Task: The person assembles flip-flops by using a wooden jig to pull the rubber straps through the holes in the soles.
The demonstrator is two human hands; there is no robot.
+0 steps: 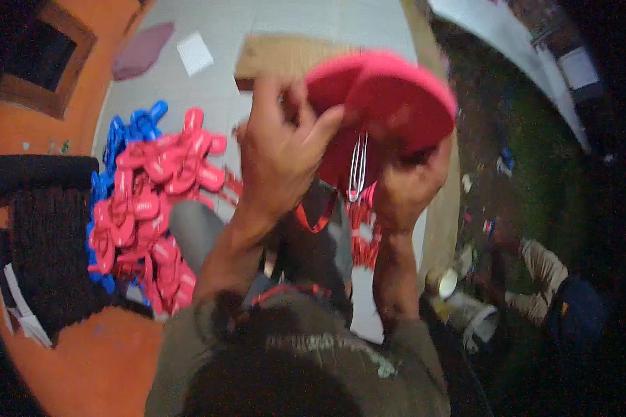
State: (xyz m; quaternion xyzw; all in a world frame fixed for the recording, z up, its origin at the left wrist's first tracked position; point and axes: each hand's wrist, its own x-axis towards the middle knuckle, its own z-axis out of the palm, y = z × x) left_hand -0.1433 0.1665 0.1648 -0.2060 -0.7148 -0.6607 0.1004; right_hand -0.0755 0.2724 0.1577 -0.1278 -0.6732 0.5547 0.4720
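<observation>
A pair of pink flip-flop soles, overlapping face to face, is held up in front of me. My right hand grips them at their lower right edge, its fingers partly hidden behind. At their left edge is my left hand, fingers curled and thumb lying against the pink face; blur hides what is between the fingertips. A thin, shiny metal tool of looped wire hangs at the lower part of the soles, close to my right hand. Below it, a bunch of red straps lies between my legs.
Pink flip-flops are heaped at my left, with blue flip-flops behind. A wooden block stands ahead, near white paper on the tiled floor. At right are a bucket and another person.
</observation>
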